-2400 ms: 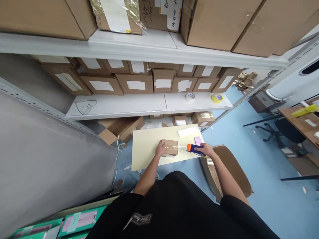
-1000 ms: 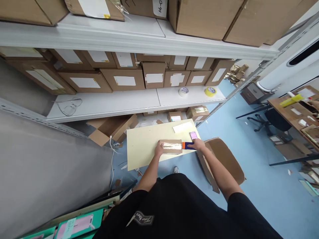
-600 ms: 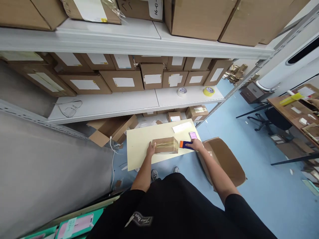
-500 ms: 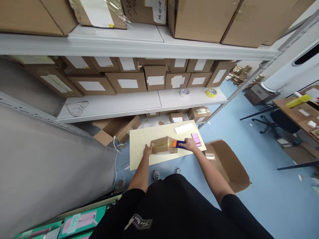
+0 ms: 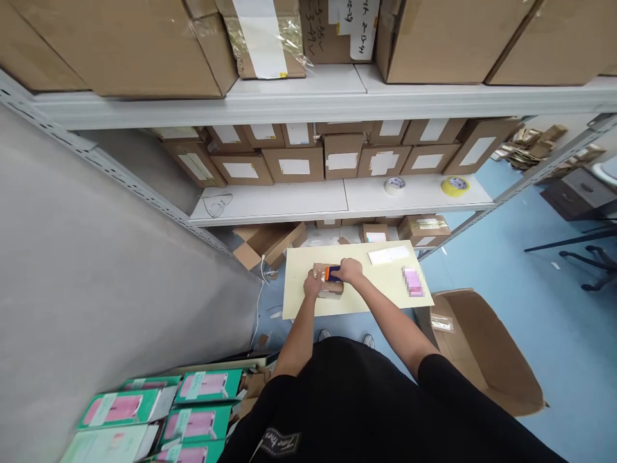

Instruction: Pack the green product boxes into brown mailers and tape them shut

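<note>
A small cardboard box (image 5: 330, 289) rests on the cream-coloured board in front of me. My left hand (image 5: 313, 283) grips its left side, with the fingers bent round the edge. Wrapped round a dark blue and orange tape dispenser (image 5: 332, 274), my right hand (image 5: 349, 270) presses it against the top of the box. The dispenser's orange end lies close to my left fingers. Part of the box top is hidden under both hands.
The cream board (image 5: 299, 305) also carries a white sheet (image 5: 388, 255) and a pink-screened phone (image 5: 413, 281). An open carton (image 5: 501, 347) stands on the floor at right. Shelving ahead holds boxes, a white tape roll (image 5: 394, 186) and a yellow one (image 5: 455, 186). Green packages (image 5: 200, 386) lie lower left.
The box now presents a shorter, turned side. My right hand and the tape dispenser have come nearer my left hand. My view has swung left.
</note>
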`<state>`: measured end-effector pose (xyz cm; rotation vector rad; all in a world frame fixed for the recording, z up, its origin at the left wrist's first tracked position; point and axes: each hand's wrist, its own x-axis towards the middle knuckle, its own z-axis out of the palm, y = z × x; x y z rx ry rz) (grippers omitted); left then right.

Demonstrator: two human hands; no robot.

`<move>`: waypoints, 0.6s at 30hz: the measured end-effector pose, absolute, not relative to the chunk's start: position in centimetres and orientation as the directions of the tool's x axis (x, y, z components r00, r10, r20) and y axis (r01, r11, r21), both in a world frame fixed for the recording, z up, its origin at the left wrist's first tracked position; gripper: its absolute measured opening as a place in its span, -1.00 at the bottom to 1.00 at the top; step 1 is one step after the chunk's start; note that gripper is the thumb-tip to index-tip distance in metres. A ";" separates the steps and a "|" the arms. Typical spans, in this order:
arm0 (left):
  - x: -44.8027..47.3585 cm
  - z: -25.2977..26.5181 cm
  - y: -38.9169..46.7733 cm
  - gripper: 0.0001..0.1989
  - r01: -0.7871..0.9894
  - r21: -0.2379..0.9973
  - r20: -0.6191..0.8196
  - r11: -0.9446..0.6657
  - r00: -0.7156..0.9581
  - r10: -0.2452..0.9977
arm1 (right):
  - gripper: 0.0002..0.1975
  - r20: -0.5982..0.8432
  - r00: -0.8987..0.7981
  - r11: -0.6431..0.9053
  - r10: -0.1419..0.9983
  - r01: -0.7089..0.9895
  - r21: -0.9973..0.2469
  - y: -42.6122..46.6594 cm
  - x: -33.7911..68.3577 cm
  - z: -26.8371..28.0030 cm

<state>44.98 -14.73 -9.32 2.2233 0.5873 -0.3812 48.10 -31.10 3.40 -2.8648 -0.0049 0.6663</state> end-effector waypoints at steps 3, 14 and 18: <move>44.6 -9.4 -15.9 -0.30 0.551 0.587 -0.471 -0.593 0.828 0.304 | -0.47 -0.442 0.892 -0.974 0.096 -0.006 -0.225 -33.9 47.9 3.0; 44.2 -9.9 -16.9 -0.31 0.516 0.517 -0.416 -0.683 0.849 0.326 | -0.50 -0.460 0.884 -0.963 -0.088 -0.194 -0.189 -48.6 43.6 2.1; 44.2 -9.7 -16.8 -0.32 0.517 0.502 -0.421 -0.693 0.846 0.327 | -0.50 -0.490 0.867 -0.962 -0.091 -0.203 -0.182 -43.3 44.4 -0.7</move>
